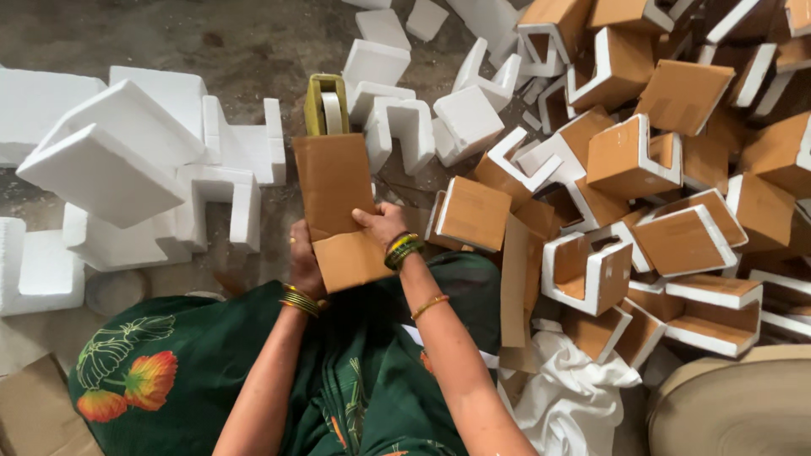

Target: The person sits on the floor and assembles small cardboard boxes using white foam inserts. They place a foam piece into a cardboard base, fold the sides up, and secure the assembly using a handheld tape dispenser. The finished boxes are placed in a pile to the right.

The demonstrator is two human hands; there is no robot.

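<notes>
I hold a folded brown cardboard piece (336,203) upright in front of me, over my lap. My left hand (302,257) grips its lower left edge from behind. My right hand (382,225) presses on its right side, thumb on the front face. Just beyond the cardboard's top edge stands a yellow-green tape dispenser (325,104) with a roll of pale tape. I cannot tell whether a foam block sits inside the cardboard.
Bare white foam blocks (127,169) lie heaped on the floor at the left and top middle. A large pile of foam pieces faced with brown cardboard (667,169) fills the right. White cloth (574,388) lies by my right knee; flat cardboard (34,414) at bottom left.
</notes>
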